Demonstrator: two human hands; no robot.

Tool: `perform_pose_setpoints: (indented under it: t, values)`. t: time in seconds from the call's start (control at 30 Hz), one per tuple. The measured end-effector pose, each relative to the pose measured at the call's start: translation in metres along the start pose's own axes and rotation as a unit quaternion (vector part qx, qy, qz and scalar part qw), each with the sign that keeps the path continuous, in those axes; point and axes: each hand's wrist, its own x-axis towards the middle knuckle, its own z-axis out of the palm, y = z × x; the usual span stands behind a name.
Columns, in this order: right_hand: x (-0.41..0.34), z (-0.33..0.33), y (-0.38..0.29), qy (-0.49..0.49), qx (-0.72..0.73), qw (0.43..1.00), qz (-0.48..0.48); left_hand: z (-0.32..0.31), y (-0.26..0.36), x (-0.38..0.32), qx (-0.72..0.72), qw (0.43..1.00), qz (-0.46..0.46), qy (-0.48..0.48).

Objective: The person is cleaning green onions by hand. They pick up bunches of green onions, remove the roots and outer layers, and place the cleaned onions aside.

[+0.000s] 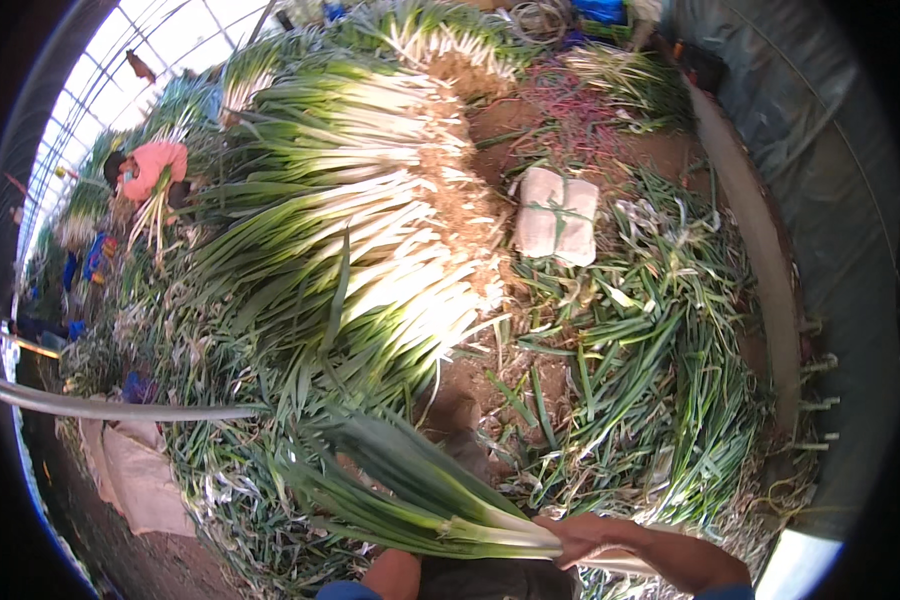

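My right hand [585, 534] is closed around the white stem ends of a bunch of large green onions [420, 487]. The bunch lies across in front of me, its dark green leaves fanning out to the left. Below the bunch, my left forearm [391, 574] comes up from a blue cuff; the leaves cover the left hand, so its fingers are hidden. Ahead lies a long heap of green onions [375, 217], white stems and brown roots pointing right, leaves pointing left.
A folded cloth bundle [556, 214] tied with green string sits right of the heap. Loose trimmed leaves [667, 390] litter the right side. Pink twine [577, 112] lies beyond. A metal pipe [120, 407] juts in from the left. A person in a pink top [157, 169] bends over stalks.
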Motion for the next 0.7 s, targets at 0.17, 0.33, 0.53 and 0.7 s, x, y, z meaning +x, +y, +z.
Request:
perform_pose_setpoints:
  t: [0.17,0.33,0.53,0.7]
  values:
    - [0.05,-0.136,-0.088,0.005,-0.121,0.99,-0.074,-0.017,0.123,-0.011,0.062,0.987,0.09,0.115]
    - [0.058,-0.298,-0.235,0.106,-0.305,0.939,-0.122,0.037,0.314,0.018,0.245,0.935,0.223,0.125]
    - [0.072,-0.481,-0.374,0.296,-0.341,0.878,-0.158,0.21,0.561,0.092,0.53,0.771,0.339,0.098]
    - [0.144,-0.553,-0.375,0.582,-0.358,0.689,-0.24,0.218,0.485,0.207,0.584,0.758,0.289,0.045]
